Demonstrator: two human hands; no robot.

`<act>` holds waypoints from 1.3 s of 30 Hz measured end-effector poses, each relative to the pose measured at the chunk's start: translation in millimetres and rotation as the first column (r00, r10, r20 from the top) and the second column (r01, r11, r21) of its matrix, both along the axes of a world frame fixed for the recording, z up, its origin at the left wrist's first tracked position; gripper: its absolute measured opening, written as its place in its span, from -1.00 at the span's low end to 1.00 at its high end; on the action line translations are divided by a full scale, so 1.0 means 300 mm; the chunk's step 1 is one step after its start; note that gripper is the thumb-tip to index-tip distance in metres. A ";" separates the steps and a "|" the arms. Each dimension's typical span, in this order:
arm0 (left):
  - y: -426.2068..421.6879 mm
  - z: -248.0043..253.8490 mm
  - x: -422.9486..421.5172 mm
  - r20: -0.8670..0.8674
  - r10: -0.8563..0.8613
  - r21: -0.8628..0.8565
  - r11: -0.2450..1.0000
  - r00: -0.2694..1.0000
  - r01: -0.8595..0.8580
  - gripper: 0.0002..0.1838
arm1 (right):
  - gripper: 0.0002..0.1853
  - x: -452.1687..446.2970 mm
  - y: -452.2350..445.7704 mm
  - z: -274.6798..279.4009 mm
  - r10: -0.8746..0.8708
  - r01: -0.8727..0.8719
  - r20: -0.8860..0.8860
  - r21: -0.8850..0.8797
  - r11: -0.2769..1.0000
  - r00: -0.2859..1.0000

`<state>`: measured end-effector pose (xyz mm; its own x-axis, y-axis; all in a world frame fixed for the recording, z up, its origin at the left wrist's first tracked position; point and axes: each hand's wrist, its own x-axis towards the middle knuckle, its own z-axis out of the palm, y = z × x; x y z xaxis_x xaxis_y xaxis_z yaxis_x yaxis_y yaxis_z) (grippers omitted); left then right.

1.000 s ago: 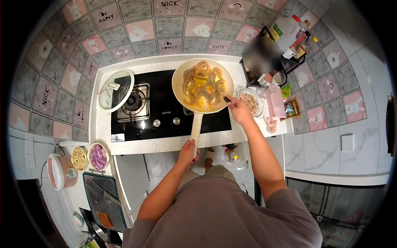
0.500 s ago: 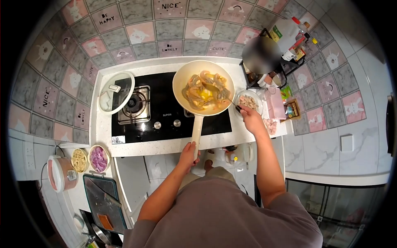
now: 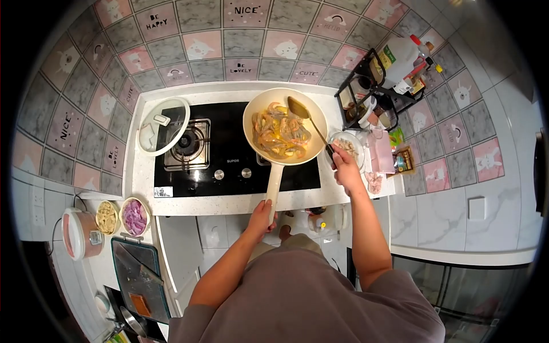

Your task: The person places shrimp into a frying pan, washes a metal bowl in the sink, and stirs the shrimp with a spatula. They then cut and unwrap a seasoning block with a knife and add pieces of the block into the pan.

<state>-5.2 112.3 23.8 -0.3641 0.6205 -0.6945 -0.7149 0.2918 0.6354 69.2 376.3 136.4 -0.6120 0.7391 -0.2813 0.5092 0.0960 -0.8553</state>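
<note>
My left hand (image 3: 263,219) is closed around the pale handle of a cream frying pan (image 3: 316,147), which sits over the right side of the black gas stove (image 3: 229,186). Shrimp (image 3: 280,132) with yellowish oil lie in the pan. In my right hand (image 3: 345,167) is the dark handle of a spatula (image 3: 298,107); its brownish blade is over the pan's upper right, beside the shrimp. Just behind that hand stands a plate (image 3: 360,150) of pale pinkish pieces. The burner under the pan is mostly hidden.
A glass lid (image 3: 184,121) lies left of the left burner (image 3: 187,143). At lower left are bowls of purple onion (image 3: 135,217) and pale yellow pieces (image 3: 107,218), plus a cutting board (image 3: 128,257) with a knife (image 3: 150,273). A black rack (image 3: 338,102) with bottles stands at right.
The spatula blade has moved from among the shrimp up to the pan's upper right. My right hand has shifted slightly down; my left hand keeps its hold on the pan handle.
</note>
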 end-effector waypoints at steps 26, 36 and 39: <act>-0.001 0.028 -0.007 0.001 -0.019 0.006 1.000 1.000 0.019 -0.68 | -0.59 -0.195 -0.072 -0.102 0.104 -0.174 0.222 0.326 0.929 0.970; -0.003 0.012 -0.007 0.027 -0.011 0.013 1.000 1.000 0.011 -0.67 | -0.56 -0.126 -0.090 -0.030 0.034 -0.098 0.135 0.501 0.860 0.990; -0.003 0.018 -0.004 0.019 -0.010 0.003 1.000 1.000 0.010 -0.67 | -0.57 -0.140 -0.095 -0.045 0.064 -0.121 0.114 0.605 0.787 0.991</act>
